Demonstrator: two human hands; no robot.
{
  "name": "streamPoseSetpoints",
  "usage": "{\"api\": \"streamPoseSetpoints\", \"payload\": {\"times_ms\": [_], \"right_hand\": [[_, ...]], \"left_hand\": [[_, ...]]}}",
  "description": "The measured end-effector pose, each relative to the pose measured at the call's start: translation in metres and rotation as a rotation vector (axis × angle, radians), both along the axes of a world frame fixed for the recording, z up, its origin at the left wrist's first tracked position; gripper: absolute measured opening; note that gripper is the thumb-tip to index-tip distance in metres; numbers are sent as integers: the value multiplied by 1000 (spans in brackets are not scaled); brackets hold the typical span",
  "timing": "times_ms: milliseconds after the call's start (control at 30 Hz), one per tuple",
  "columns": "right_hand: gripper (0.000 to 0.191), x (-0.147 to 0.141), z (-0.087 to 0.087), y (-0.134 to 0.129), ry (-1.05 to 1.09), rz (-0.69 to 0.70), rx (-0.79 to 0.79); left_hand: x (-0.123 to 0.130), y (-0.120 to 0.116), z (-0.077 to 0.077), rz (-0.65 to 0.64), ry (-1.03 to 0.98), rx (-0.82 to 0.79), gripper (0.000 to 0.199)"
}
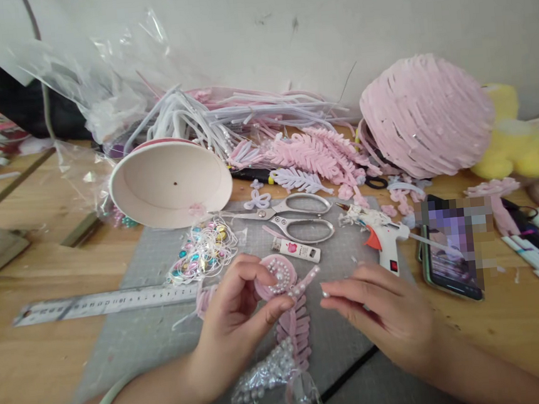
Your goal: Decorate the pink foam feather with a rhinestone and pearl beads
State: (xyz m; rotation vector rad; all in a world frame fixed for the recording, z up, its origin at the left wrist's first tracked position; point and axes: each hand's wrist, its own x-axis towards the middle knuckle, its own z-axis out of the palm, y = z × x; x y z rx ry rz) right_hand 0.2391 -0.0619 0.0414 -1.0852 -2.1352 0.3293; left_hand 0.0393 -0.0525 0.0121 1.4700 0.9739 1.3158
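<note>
My left hand (245,305) pinches a pink fuzzy pipe-cleaner ornament (276,274), whose round coil carries a ring of pearl beads. A thin pink strip with pearls (305,282) sticks out to the right of it. Between the thumb and forefinger of my right hand (377,299) is a small pearl bead (325,294), a short way from the strip's tip. Below the hands lie a pink leaf-shaped pipe-cleaner piece (300,334) and a clear bag of pearl beads (268,375).
Beyond my hands lie scissors (299,215), a lighter (296,250), a glue gun (381,236) and stringed beads (202,249). A steel ruler (103,303) is at left, a phone (450,249) at right. Behind stand a tilted white bowl (168,182) and a pink wrapped ball (427,116).
</note>
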Motion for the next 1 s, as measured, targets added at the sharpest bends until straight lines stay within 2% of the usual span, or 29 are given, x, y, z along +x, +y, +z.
{"api": "streamPoseSetpoints", "payload": {"times_ms": [100,400,833,1000], "right_hand": [[15,-1,-2,2,-21,13,64],[18,1,-14,2,-96,12,46],[21,2,-17,3,-132,30,73],[23,3,-13,2,-107,11,87]], "left_hand": [[0,-1,0,-28,-4,-16,15],[3,-2,0,-97,-37,-62,15],[3,-3,-2,-130,-70,-82,15],[3,-2,-3,-111,-58,-92,15]]}}
